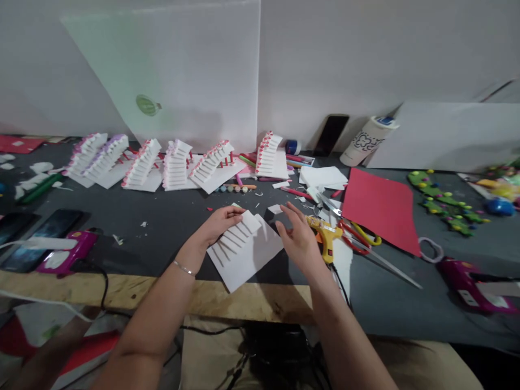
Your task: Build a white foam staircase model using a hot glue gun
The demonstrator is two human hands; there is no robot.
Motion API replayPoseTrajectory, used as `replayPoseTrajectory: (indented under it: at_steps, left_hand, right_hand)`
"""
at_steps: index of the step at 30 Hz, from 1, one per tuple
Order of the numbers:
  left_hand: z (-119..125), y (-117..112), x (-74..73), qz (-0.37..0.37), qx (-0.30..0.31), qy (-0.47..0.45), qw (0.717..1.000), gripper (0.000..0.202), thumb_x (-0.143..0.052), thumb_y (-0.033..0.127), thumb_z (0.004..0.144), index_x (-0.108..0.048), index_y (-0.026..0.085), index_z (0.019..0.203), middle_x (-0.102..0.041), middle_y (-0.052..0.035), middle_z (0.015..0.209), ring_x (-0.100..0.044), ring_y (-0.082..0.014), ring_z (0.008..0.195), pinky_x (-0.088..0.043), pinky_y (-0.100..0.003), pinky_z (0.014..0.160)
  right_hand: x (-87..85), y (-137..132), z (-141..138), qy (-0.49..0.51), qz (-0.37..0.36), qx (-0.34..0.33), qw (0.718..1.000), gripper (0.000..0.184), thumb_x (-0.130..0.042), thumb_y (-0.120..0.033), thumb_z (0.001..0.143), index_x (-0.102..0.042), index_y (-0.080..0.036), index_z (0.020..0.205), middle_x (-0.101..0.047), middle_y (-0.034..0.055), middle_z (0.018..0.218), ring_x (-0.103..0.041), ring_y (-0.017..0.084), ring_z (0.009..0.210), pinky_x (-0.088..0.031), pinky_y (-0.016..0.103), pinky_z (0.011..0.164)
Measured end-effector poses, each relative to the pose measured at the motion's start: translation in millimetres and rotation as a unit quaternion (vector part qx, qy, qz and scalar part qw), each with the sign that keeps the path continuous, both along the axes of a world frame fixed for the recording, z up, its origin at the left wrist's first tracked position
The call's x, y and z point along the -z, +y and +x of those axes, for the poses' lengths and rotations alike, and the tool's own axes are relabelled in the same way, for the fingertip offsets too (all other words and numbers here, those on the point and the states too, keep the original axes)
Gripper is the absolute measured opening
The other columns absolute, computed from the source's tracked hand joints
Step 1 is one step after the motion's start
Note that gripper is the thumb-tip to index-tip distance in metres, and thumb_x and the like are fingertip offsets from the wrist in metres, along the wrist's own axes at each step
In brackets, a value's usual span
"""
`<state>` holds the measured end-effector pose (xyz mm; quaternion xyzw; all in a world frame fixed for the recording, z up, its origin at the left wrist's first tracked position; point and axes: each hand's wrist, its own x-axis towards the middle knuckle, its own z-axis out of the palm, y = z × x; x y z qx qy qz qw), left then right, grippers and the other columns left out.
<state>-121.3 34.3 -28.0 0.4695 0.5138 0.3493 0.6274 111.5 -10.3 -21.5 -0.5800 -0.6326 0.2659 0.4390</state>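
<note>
A white paper sheet with cut, stair-like folds [244, 254] lies tilted on the dark grey table mat [134, 238]. My left hand [219, 225] rests on its upper left corner, hiding that part, and I cannot tell whether it grips the sheet. My right hand [298, 238] is just right of the sheet, with its fingers spread and nothing in them. Beyond that hand lies a yellow hot glue gun [325, 235], and a pair of scissors with red and yellow handles [355, 238] is next to it.
Several white paper staircase models with red sticks [142, 165] stand in a row at the back. A red card sheet [379, 211] lies to the right. Phones [43, 238] and a pink glue gun [67, 252] sit at the left. A wooden table edge [244, 295] runs in front.
</note>
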Motion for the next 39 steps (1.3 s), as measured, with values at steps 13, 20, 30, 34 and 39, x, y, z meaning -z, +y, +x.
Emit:
replayPoseTrajectory:
  at_steps: [13,20,30,34,39]
  left_hand:
    - [-0.6,-2.3,2.6,0.003,-0.015,-0.043,0.999,0.031,-0.080,0.024,0.069,-0.071,0.013,0.097,-0.069,-0.0022,0.083,-0.061,-0.0120,0.075,-0.047,-0.025,0.075]
    - [-0.4,-1.2,6.1,0.001,-0.012,-0.069,0.998,0.030,-0.078,0.022,0.069,-0.070,0.012,0.096,-0.068,-0.0018,0.080,-0.060,-0.0114,0.072,-0.046,-0.025,0.071]
    - [2.5,-4.9,4.8,0.016,-0.021,-0.050,0.998,0.023,-0.073,0.015,0.077,-0.072,0.013,0.100,-0.072,-0.0051,0.086,-0.063,-0.0126,0.078,-0.050,-0.026,0.077]
    - [3.3,-4.7,4.7,0.013,-0.025,-0.070,0.997,0.022,-0.075,0.018,0.077,-0.072,0.013,0.098,-0.072,-0.0047,0.085,-0.063,-0.0126,0.077,-0.051,-0.027,0.079]
    - [4.2,-5.1,3.7,0.004,-0.013,-0.071,0.997,0.020,-0.075,0.018,0.077,-0.072,0.012,0.097,-0.072,-0.0046,0.086,-0.063,-0.0112,0.075,-0.049,-0.026,0.078]
  right_hand:
    - [32.7,-21.8,103.1,-0.341,-0.198,0.181,0.901,0.040,-0.058,-0.057,0.079,-0.064,-0.020,0.092,-0.075,0.0139,0.081,-0.071,0.032,0.080,-0.045,0.034,0.060]
    - [31.4,-24.6,105.9,-0.259,-0.154,0.193,0.934,0.036,-0.052,-0.053,0.080,-0.065,-0.020,0.088,-0.075,0.0137,0.088,-0.071,0.029,0.083,-0.048,0.033,0.065]
    - [33.9,-22.1,102.4,-0.208,-0.200,0.207,0.935,0.027,-0.062,-0.048,0.065,-0.062,-0.022,0.076,-0.072,0.0120,0.075,-0.069,0.031,0.077,-0.045,0.035,0.060]
    - [32.3,-24.3,102.9,-0.071,-0.189,0.187,0.961,0.039,-0.061,-0.055,0.067,-0.061,-0.020,0.084,-0.070,0.0083,0.072,-0.067,0.025,0.064,-0.044,0.031,0.050]
    - [9.8,-37.3,86.7,0.200,-0.152,0.130,0.959,0.059,-0.081,-0.057,0.054,-0.060,-0.021,0.096,-0.069,0.0033,0.079,-0.063,0.018,0.061,-0.045,0.026,0.047]
